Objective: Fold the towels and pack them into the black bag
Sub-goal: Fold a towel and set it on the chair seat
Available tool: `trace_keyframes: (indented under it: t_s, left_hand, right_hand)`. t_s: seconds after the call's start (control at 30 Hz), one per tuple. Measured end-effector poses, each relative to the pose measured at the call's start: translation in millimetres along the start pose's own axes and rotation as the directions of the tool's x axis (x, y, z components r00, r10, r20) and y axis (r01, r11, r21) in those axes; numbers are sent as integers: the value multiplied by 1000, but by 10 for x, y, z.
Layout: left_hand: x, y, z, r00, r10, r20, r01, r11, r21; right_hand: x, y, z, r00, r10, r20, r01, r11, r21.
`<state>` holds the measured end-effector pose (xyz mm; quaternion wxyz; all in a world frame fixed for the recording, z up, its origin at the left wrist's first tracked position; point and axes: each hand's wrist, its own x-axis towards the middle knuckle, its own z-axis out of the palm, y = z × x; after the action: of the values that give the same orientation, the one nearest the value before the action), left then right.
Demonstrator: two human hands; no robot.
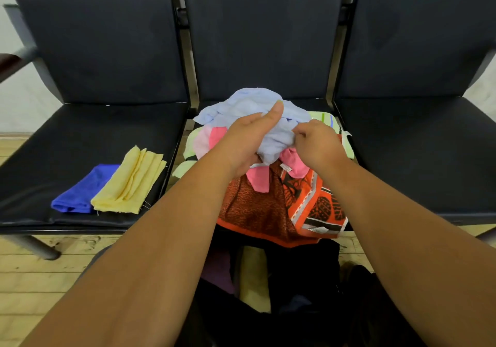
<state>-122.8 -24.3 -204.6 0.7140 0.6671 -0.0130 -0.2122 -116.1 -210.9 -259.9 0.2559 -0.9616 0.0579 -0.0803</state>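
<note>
— Hands first: what does each hold?
— Left hand (245, 142), centre of frame: fingers curled round a pale blue crumpled terry towel (255, 105), thumb laid up over it. Right hand (318, 145), just beside: fingertips pinching the same towel's edge, likely hunting a corner so it can be shaken flat.
— Nearest item?
— Black fabric bag (303, 271), bottom centre, below the seat's front edge. Purple and pale yellow cloth seem to lie in it, though it is dark. Probably parked there so folded pieces drop straight in.
— Next back?
— Unfolded heap on the middle seat: orange leaf-patterned towel (257, 210) hanging over the front, pink towel (259, 181) on it, pale green striped towel (326, 118) behind.
— To the left?
— Folded yellow towel (131, 183) touching a folded royal-blue towel (80, 191), on the left seat, apart from the heap, apparently awaiting packing.
— Furthest?
— Black padded seat backs (107, 38), top of frame.
</note>
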Motion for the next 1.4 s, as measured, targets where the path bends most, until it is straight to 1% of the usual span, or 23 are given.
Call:
trace_keyframes:
  t_s: [0.03,0.13,0.23,0.27,0.3,0.37,0.5,0.53,0.63,0.77,0.87,0.93,0.97,1.03,1.1,1.23,1.3,1.4]
  left_hand:
    - [-26,12,-36,999,6,33,-5,999,-33]
    - [-59,61,-115,998,29,62,-23,995,-97]
    - [-71,106,-150,999,24,23,-20,988,-153]
    - [-80,116,-153,999,28,17,-25,987,-161]
    - [-93,121,-148,999,29,19,-25,986,-165]
    - [-120,138,-128,999,31,32,-26,986,-165]
    - [-169,175,-112,994,47,101,-22,973,-231]
    - [-179,189,-114,993,50,103,-23,967,-252]
    - [-213,227,-145,998,33,61,-15,960,-279]
    - [-230,302,-242,991,28,132,19,938,-346]
    - [-185,341,-389,987,76,139,-8,900,-437]
    - [-190,379,-497,990,107,95,-45,864,-501]
    - [-194,394,-540,993,111,48,-69,848,-525]
    - [-134,366,-641,994,110,-27,-106,824,-557]
    - [-103,343,-725,989,109,-103,-149,810,-567]
    - [-68,241,-897,968,96,-234,-202,848,-490]
    - [-112,226,-928,948,111,-299,-236,874,-424]
    - [-188,224,-945,928,146,-344,-253,923,-289]
  right_hand:
    - [1,-1,-21,1000,18,-4,-17,1000,25]
    - [-11,-40,-42,998,43,50,-49,991,126]
    - [-64,-102,-12,982,-36,187,-18,961,275]
    - [-83,-124,13,971,-68,229,-5,952,306]
    - [-88,-147,40,967,-90,237,12,950,312]
    - [-70,-188,77,980,-98,173,46,959,279]
    - [-12,-202,36,998,41,48,-56,927,372]
    - [2,-185,28,998,55,27,-61,928,367]
    - [36,-150,31,997,78,-21,-68,951,303]
    - [74,-65,18,990,121,-72,-106,977,187]
    - [93,33,-57,973,183,-139,-148,962,228]
    - [102,66,-104,961,205,-186,-146,947,286]
    - [103,75,-122,955,220,-200,-142,929,342]
    - [95,76,-153,940,271,-207,-158,884,440]
    - [83,90,-174,927,305,-220,-160,850,502]
    - [-23,35,-253,905,367,-215,-136,729,671]
    - [-70,-32,-307,905,374,-202,-122,684,719]
    - [-149,-157,-406,904,392,-170,-109,598,794]
